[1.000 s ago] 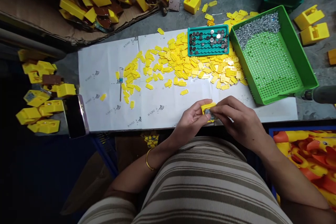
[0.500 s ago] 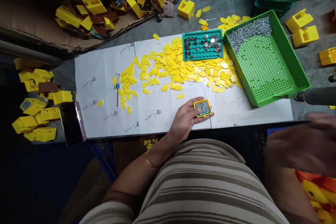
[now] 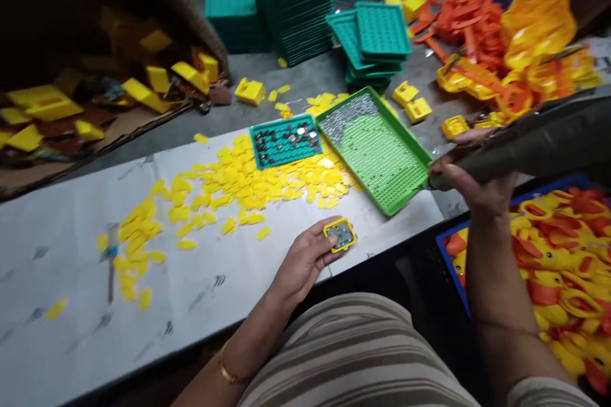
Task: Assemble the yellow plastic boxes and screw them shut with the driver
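Note:
My left hand [image 3: 300,262] holds a small open yellow plastic case [image 3: 352,238] with a circuit board [image 3: 342,233] inside, thumb on the board. It is above the front edge of the white sheet [image 3: 200,305]. At the right, my right hand [image 3: 484,189] is wrapped round a long dark electric screwdriver [image 3: 539,143]. The tool's tip points left, by the near right corner of a bright green tray [image 3: 405,200]. Small silver screws [image 3: 356,109] are heaped at that tray's far end. Beside it, a teal ribbed tray [image 3: 281,156] holds small round metal parts.
Many flat yellow pieces [image 3: 248,178] lie across the sheet, with a blurred hand screwdriver [image 3: 111,267] at left. Teal trays [image 3: 296,6] are stacked behind. A cardboard box [image 3: 210,25] of yellow housings stands far left; a blue-rimmed crate [image 3: 451,267] of yellow-and-orange duck parts sits right.
My right hand, blurred and beside the tool before, has closed round the electric screwdriver. The view has turned right, showing more of the back and right. My left hand keeps the yellow case.

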Action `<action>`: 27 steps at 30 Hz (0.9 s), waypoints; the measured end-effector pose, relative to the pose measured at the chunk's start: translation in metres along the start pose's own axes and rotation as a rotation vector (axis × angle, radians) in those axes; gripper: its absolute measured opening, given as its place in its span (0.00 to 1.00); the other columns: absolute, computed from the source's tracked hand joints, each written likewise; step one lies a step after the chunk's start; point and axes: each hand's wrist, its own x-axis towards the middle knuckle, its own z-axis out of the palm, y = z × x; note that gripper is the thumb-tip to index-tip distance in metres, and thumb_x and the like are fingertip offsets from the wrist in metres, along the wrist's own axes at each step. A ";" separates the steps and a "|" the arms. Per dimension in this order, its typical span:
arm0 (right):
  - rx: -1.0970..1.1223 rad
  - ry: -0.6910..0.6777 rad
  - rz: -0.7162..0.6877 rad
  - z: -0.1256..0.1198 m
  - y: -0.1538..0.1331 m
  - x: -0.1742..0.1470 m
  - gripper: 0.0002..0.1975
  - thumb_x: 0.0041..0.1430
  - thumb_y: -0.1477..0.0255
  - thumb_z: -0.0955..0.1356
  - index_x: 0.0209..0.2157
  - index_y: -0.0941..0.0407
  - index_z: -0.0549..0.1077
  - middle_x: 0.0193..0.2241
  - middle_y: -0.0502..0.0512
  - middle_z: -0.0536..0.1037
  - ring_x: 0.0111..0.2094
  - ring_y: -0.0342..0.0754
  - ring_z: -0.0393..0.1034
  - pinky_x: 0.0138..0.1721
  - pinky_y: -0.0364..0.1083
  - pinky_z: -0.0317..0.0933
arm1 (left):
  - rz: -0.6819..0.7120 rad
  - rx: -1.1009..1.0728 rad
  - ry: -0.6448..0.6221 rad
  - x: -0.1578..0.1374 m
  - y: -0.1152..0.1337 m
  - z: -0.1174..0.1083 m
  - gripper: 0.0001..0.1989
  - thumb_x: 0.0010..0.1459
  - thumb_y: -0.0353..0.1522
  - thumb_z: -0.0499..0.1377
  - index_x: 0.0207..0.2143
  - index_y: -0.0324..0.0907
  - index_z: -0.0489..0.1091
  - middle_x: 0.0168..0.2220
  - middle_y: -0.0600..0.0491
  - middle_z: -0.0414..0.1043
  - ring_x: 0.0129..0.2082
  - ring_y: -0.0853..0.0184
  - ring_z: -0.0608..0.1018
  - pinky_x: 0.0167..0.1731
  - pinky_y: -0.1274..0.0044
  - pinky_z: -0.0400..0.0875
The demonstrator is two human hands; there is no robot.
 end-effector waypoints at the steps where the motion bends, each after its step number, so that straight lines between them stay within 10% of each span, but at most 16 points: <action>1: 0.119 0.068 -0.011 0.005 -0.001 0.004 0.15 0.54 0.64 0.72 0.44 0.49 0.70 0.23 0.48 0.74 0.24 0.49 0.71 0.28 0.51 0.68 | -0.014 0.015 -0.008 0.003 0.000 0.003 0.21 0.49 0.29 0.67 0.47 0.39 0.71 0.43 0.47 0.78 0.42 0.63 0.81 0.47 0.73 0.74; 8: 0.325 0.443 -0.037 0.043 0.008 0.023 0.12 0.53 0.62 0.71 0.37 0.52 0.69 0.17 0.42 0.62 0.14 0.41 0.60 0.18 0.45 0.60 | -0.062 0.095 -0.022 0.019 0.001 0.027 0.18 0.51 0.27 0.65 0.46 0.38 0.71 0.43 0.46 0.78 0.41 0.63 0.81 0.41 0.77 0.77; 27: 0.306 0.453 -0.008 0.061 0.024 0.035 0.17 0.51 0.56 0.72 0.32 0.52 0.66 0.17 0.42 0.62 0.12 0.39 0.57 0.14 0.43 0.55 | -0.082 0.063 0.031 0.024 0.000 0.027 0.17 0.54 0.25 0.61 0.48 0.35 0.69 0.43 0.44 0.77 0.40 0.62 0.81 0.40 0.74 0.78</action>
